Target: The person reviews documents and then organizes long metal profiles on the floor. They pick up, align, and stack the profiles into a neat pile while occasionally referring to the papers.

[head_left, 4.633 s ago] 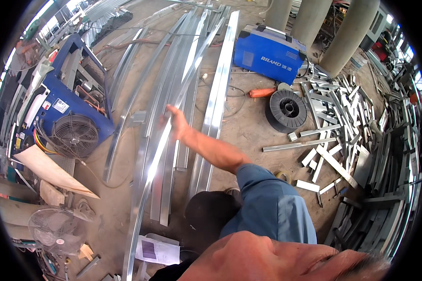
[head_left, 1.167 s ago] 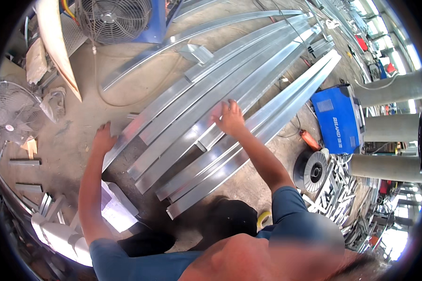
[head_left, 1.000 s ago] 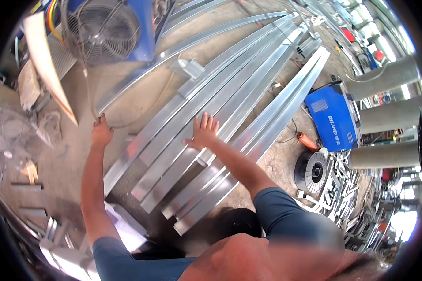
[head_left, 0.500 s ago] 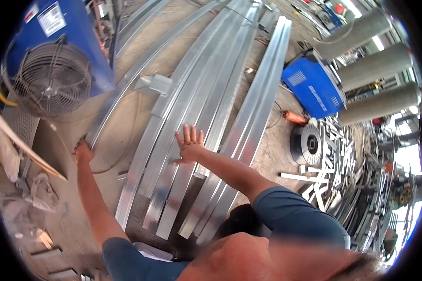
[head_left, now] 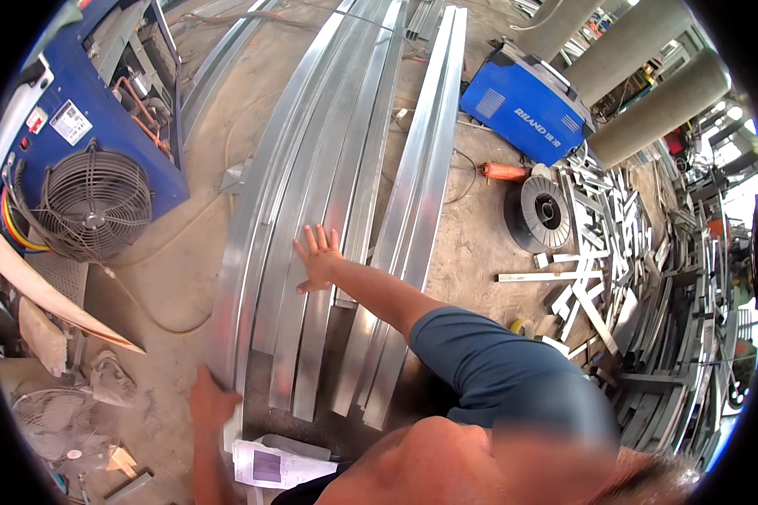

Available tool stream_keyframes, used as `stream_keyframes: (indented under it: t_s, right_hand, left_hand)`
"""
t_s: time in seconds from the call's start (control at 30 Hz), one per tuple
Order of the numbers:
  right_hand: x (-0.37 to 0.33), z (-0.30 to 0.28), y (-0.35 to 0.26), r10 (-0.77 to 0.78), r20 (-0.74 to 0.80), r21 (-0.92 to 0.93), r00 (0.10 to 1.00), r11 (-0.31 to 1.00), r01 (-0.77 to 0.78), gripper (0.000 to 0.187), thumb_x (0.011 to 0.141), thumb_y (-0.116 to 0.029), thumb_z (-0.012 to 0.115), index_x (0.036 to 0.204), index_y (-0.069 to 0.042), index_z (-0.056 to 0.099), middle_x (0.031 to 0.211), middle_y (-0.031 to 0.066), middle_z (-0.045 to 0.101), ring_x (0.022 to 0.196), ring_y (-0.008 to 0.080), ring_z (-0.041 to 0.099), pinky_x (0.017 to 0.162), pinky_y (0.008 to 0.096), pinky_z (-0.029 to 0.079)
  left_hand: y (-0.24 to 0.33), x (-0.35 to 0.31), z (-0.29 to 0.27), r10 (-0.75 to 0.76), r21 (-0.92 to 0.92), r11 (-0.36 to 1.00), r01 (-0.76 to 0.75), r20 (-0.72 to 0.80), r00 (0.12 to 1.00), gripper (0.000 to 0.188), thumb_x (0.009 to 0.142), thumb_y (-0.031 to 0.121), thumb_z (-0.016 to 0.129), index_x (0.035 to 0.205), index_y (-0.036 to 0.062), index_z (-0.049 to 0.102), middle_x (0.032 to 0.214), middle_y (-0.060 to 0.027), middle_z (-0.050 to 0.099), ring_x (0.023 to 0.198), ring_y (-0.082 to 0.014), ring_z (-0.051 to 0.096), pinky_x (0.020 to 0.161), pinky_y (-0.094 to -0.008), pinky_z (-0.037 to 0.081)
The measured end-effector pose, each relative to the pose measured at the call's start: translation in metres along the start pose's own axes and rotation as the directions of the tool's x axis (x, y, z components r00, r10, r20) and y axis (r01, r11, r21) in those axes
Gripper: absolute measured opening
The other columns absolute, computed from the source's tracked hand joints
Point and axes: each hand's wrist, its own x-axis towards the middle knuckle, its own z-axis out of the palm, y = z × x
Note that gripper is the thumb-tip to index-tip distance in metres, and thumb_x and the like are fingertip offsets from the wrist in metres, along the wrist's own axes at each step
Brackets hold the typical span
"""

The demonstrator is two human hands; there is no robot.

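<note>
Several long silvery metal profiles lie side by side on the floor before me. My right hand rests palm down on the middle ones, fingers spread, holding nothing. At the near left of the row, my left hand is closed at the near end of the outermost metal profile; the hand is slightly blurred and its fingertips are partly hidden. A separate pair of profiles lies to the right of the row, under my right forearm.
On the left stands a blue machine with a round fan guard. To the right are a blue welding machine, a wire spool, grey cylinders and scattered metal offcuts. A printed paper lies near my body.
My left hand has brought the separate profile from the left to the row's left side, moving nearer to me. My right hand stays spread on the profiles.
</note>
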Motion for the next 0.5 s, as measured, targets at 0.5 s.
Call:
stream_keyframes:
  t_s: [0.5]
  right_hand:
    - [-0.033,-0.13,-0.026,-0.022,-0.107,0.618,0.994,-0.785,0.049,0.094,0.091,-0.062,0.054,0.157,-0.003,0.021,0.164,0.0191,0.019,0.151,0.0348,0.021,0.12,0.0564,0.016]
  left_hand:
    - [-0.107,-0.473,-0.009,-0.328,0.179,0.926,0.332,-0.055,0.943,0.048,0.068,0.022,0.076,0.105,0.001,0.054,0.089,-0.0175,0.066,0.085,-0.0395,0.065,0.072,-0.048,0.052]
